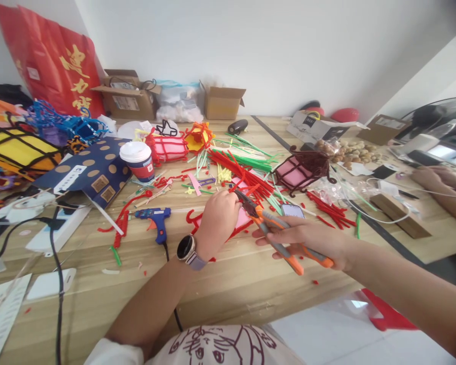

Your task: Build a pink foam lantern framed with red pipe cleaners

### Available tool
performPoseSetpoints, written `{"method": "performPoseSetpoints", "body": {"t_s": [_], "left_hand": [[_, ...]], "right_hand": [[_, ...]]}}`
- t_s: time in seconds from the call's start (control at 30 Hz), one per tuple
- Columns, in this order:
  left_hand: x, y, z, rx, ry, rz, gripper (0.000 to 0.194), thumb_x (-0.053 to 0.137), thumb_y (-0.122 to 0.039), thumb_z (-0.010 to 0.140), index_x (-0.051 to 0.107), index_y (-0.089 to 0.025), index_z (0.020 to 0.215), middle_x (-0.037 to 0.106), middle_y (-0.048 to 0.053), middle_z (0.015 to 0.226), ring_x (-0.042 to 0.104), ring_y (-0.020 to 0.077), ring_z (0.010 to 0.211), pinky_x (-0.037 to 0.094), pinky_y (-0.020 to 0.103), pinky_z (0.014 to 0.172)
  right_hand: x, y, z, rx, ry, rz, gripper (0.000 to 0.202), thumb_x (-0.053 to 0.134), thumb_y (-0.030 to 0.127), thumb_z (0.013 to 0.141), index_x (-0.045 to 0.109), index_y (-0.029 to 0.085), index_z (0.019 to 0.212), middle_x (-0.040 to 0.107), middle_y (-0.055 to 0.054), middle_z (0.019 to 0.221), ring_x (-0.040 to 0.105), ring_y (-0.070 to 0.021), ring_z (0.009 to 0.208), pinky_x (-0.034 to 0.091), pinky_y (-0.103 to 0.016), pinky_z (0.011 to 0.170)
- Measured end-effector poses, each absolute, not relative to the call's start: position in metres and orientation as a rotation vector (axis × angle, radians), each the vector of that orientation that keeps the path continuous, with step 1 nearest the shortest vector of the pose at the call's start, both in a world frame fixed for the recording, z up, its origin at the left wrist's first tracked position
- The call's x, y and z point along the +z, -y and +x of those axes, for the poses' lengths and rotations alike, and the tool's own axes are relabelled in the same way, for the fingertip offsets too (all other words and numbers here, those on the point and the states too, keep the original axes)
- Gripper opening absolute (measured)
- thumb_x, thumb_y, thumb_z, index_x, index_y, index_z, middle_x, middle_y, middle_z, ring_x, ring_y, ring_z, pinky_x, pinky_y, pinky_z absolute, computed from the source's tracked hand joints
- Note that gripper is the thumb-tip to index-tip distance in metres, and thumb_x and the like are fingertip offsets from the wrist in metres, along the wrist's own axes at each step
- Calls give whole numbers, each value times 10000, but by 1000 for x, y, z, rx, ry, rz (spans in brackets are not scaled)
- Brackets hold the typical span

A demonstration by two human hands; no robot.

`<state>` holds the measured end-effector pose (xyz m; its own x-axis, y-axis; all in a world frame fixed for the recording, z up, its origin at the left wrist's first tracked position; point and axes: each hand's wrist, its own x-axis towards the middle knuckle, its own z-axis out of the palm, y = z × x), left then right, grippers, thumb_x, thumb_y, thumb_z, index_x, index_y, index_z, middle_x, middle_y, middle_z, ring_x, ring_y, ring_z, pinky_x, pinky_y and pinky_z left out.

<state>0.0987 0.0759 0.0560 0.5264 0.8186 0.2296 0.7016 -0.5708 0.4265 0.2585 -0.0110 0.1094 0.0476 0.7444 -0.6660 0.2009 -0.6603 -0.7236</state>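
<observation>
Basically, right hand (304,241) grips the orange-grey pliers (262,222), so squeeze with their tips clear of the left hand (219,215) (its hold is hidden, can't tell), pink-and-red piece (243,219) lying near-centre on the table (231,299).

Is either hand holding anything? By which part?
Right hand: pliers, by the orange-and-grey handles. Left hand: over the red-and-pink piece; can't tell whether it grips anything.

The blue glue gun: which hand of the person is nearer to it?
Left. The left hand is to the right of the blue glue gun, across a gap; the right hand, holding the orange-and-grey pliers, is farther right.
</observation>
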Motion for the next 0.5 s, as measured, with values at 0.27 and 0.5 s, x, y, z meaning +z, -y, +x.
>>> {"method": "performPoseSetpoints", "body": {"t_s": [0.27,0.5], "left_hand": [[51,-76,99,644,-1189,2604,221,484,-165,945,662,-163,815,682,72,876,607,211,872,461,327,797],[51,-77,100,645,-1167,2633,255,468,-145,939,666,-155,779,678,82,860,600,209,851,448,318,769]], "right_hand": [[115,9,258,1661,949,-1943,338,779,245,670,655,201,982,660,-104,1218,625,-274,1141,573,-296,686],[115,11,254,1634,992,-1953,176,731,237,719,621,216,855,679,-75,1082,675,-227,1028,516,-219,579]]}}
